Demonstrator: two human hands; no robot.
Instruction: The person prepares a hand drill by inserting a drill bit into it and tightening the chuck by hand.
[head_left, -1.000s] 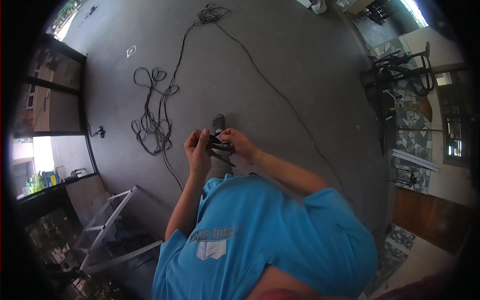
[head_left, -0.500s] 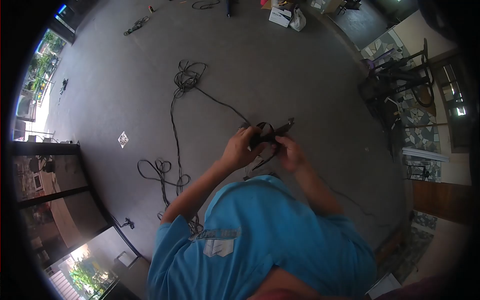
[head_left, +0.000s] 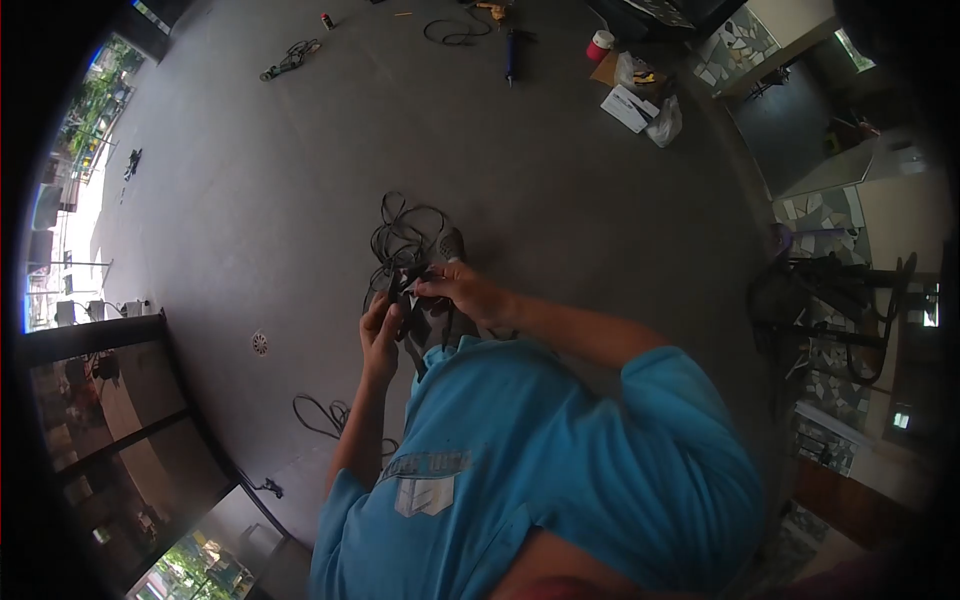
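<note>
My left hand (head_left: 378, 335) is closed around a dark object (head_left: 397, 290) with strap-like dark pieces hanging below it; its exact kind cannot be made out. From the other side, my right hand (head_left: 468, 292) pinches the upper part of the same object, fingertips close to my left fingers. Just beyond the hands, a tangled black cable (head_left: 405, 228) lies in loops on the floor, partly hidden by them. A shoe (head_left: 452, 244) shows beside the cable, past my right hand.
More cable loops (head_left: 335, 415) lie by my left forearm. Farther out are a coiled cord (head_left: 290, 60), a blue-and-black tool (head_left: 511, 58), a white box (head_left: 629, 108) and a plastic bag (head_left: 665, 122). Dark exercise equipment (head_left: 835, 305) stands right; a glass-panelled door frame (head_left: 110, 400) is left.
My view has shifted, and both hands have moved left with the dark object, close to the cable tangle. My right arm now reaches across my front. The shoe has come into sight.
</note>
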